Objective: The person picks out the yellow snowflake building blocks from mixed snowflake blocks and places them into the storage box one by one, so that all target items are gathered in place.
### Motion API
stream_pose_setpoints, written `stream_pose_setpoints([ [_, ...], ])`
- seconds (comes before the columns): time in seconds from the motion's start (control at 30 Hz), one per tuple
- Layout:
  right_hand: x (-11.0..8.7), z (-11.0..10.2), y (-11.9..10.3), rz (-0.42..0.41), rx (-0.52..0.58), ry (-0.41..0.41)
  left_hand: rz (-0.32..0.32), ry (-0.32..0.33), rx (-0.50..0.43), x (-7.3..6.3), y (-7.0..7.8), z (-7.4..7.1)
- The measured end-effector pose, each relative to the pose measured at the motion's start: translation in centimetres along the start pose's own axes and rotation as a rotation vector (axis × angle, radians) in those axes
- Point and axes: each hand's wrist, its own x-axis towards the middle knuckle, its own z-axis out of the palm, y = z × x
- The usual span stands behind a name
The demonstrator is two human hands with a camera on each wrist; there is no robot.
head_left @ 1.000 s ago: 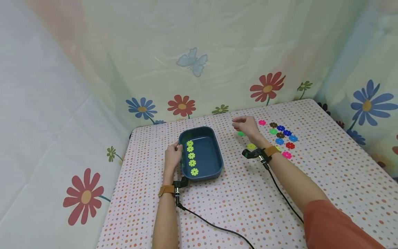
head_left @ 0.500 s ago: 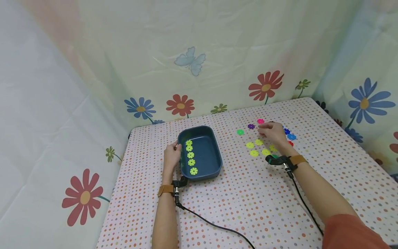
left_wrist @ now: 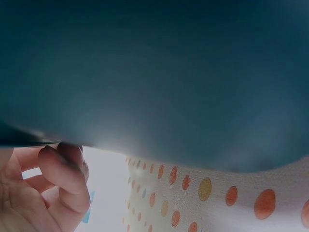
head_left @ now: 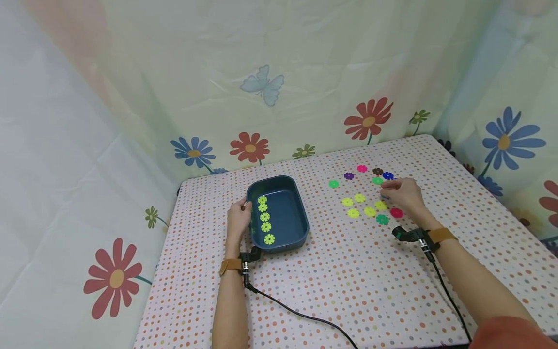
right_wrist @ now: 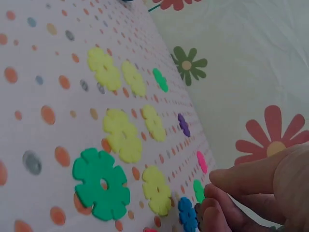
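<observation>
A dark blue rectangular tray (head_left: 285, 213) lies on the table, with a row of several yellow flower-shaped discs (head_left: 266, 227) along its left side. My left hand (head_left: 239, 215) holds the tray's left rim; its curled fingers (left_wrist: 65, 174) show below the tray's edge in the left wrist view. My right hand (head_left: 405, 196) is over the loose discs, thumb and fingertips close together. In the right wrist view, a blue disc (right_wrist: 187, 213) and a partly covered brown disc (right_wrist: 200, 215) lie right by the fingertips, and no disc shows between them.
Left of my right hand lie several yellow discs (head_left: 369, 212), a dark green disc (head_left: 382, 219) and a red-pink disc (head_left: 396, 213). Further back are purple (head_left: 348, 176), pink (head_left: 362, 168) and dark blue (head_left: 388, 175) discs. A cable (head_left: 305, 317) trails from each wrist camera.
My right hand has moved right across the loose discs, uncovering the purple disc and the yellow ones. My left hand stays on the tray; the discs in it have not moved.
</observation>
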Motion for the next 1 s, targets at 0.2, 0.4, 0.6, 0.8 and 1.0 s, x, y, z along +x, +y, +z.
stream_pose_setpoints([
  [0.2,-1.0,-0.2,0.3,-0.111,-0.103,-0.004,0.014,0.003,0.0,0.0,0.0,-0.2],
  [0.4,-1.5,0.0,0.2,-0.197,-0.154,-0.015,0.012,0.006,0.002,0.1,0.2,-0.2],
  [0.6,-1.6,-0.1,0.3,-0.22,-0.213,-0.029,-0.007,-0.003,0.016,0.1,0.4,-0.1],
  [0.8,-1.7,0.0,0.5,-0.225,-0.253,-0.052,-0.009,-0.002,0.022,0.1,0.3,-0.1],
  [1.0,-1.6,0.2,0.7,-0.235,-0.276,-0.046,-0.017,-0.003,0.018,-0.1,0.3,-0.1],
])
